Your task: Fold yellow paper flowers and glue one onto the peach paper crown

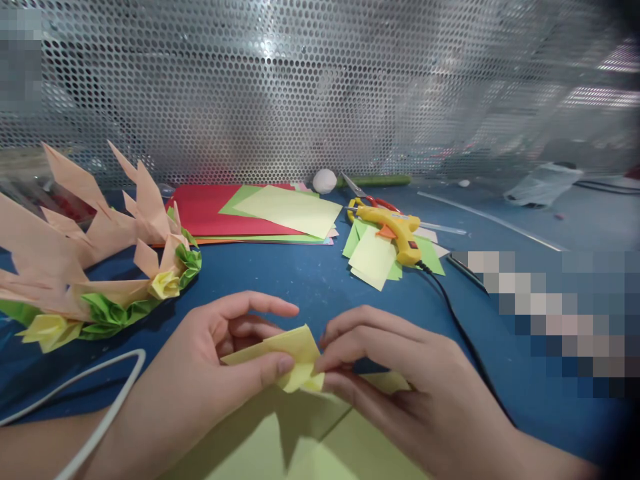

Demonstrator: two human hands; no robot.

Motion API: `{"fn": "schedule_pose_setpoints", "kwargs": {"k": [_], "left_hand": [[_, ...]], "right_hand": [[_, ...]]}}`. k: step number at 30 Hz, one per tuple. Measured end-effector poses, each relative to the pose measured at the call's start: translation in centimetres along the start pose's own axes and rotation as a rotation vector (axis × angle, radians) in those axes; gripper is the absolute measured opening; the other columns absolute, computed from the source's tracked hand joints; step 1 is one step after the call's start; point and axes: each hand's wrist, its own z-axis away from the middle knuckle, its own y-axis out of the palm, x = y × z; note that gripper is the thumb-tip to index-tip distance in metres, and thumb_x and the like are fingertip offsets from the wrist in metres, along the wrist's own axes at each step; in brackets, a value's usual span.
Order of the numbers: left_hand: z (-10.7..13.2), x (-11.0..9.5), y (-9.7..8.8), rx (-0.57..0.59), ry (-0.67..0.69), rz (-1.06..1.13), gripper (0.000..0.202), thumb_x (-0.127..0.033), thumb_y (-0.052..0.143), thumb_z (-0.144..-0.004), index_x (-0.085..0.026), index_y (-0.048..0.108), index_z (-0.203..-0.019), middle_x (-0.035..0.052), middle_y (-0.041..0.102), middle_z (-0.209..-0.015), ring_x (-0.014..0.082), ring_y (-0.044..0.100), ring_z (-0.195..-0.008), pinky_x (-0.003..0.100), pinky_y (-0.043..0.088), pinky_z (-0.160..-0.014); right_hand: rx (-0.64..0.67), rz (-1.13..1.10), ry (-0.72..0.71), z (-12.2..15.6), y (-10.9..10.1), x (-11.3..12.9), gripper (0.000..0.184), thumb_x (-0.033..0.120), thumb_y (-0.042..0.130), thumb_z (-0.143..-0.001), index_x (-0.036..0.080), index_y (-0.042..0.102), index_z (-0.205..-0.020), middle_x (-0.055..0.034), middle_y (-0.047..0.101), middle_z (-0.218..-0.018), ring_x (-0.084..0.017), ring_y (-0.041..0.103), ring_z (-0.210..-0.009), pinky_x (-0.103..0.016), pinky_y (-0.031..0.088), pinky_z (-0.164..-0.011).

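Both my hands pinch one small folded piece of yellow paper point(295, 347) just above the blue table point(310, 280). My left hand point(220, 373) holds its left side, thumb pressed on top. My right hand point(400, 380) grips its right edge with the fingertips. Under the hands lie several pale yellow-green paper sheets point(310, 440) at the near edge.
A pink, green and yellow origami wreath point(100, 267) sits at the left. A stack of coloured paper sheets point(250, 213) lies behind, with a yellow glue gun point(395, 230) on small paper squares, scissors point(370, 199), and a white ball point(325, 181). A white cable point(100, 393) curves at the near left. A perforated metal screen point(320, 87) closes the back.
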Motion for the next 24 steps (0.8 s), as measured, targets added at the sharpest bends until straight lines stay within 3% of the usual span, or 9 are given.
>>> {"fn": "schedule_pose_setpoints", "kwargs": {"k": [6,10,14,17,19,24], "left_hand": [[-0.25,-0.35,0.1,0.084,-0.029,0.069,0.02,-0.017,0.082,-0.065,-0.026,0.071,-0.08,-0.0075,0.076,-0.074,0.0115,0.069,-0.071,0.014,0.053,-0.06],[0.04,-0.05,0.34,0.063,-0.023,0.014,0.034,-0.002,0.079,-0.059,-0.027,0.068,-0.08,-0.0101,0.072,-0.073,0.0115,0.067,-0.068,0.013,0.052,-0.056],[0.23,0.19,0.5,-0.001,0.095,-0.102,0.036,0.001,0.073,-0.06,-0.029,0.066,-0.078,-0.0122,0.067,-0.067,0.0095,0.064,-0.067,0.011,0.05,-0.058],[0.11,0.21,0.53,0.024,0.064,-0.065,0.031,-0.005,0.076,-0.061,-0.029,0.069,-0.08,-0.011,0.068,-0.065,0.0098,0.063,-0.063,0.012,0.049,-0.055],[0.0,0.14,0.52,0.064,0.028,-0.033,0.017,-0.013,0.077,-0.065,-0.026,0.071,-0.074,-0.0086,0.069,-0.063,0.01,0.062,-0.06,0.013,0.048,-0.053],[0.08,0.08,0.33,0.035,0.1,-0.123,0.009,-0.021,0.075,-0.069,-0.023,0.071,-0.061,-0.0048,0.07,-0.066,0.0126,0.063,-0.065,0.016,0.049,-0.06]], "right_hand": [[0.066,-0.118,0.283,-0.16,0.17,0.41,0.01,0.017,0.061,-0.085,0.021,0.064,-0.076,0.0009,0.071,-0.073,-0.011,0.066,-0.065,-0.018,0.052,-0.061],[0.045,-0.203,0.377,0.04,0.56,0.23,0.009,0.022,0.063,-0.084,0.022,0.065,-0.075,0.0009,0.071,-0.071,-0.013,0.067,-0.064,-0.019,0.052,-0.059],[0.024,-0.242,0.384,0.11,0.77,0.21,0.008,0.02,0.061,-0.082,0.023,0.064,-0.075,0.001,0.072,-0.073,-0.013,0.068,-0.067,-0.02,0.053,-0.061],[0.015,-0.248,0.374,0.13,0.87,0.28,0.01,0.015,0.06,-0.081,0.024,0.061,-0.077,0.003,0.071,-0.072,-0.012,0.067,-0.066,-0.019,0.053,-0.061],[-0.018,-0.277,0.374,0.17,0.92,0.3,0.014,0.012,0.062,-0.079,0.025,0.059,-0.08,0.0054,0.07,-0.072,-0.009,0.067,-0.065,-0.015,0.053,-0.06],[-0.023,-0.248,0.309,0.26,0.79,0.26,0.028,0.007,0.061,-0.078,0.028,0.067,-0.095,0.0066,0.074,-0.078,-0.008,0.068,-0.069,-0.014,0.054,-0.065]]}}
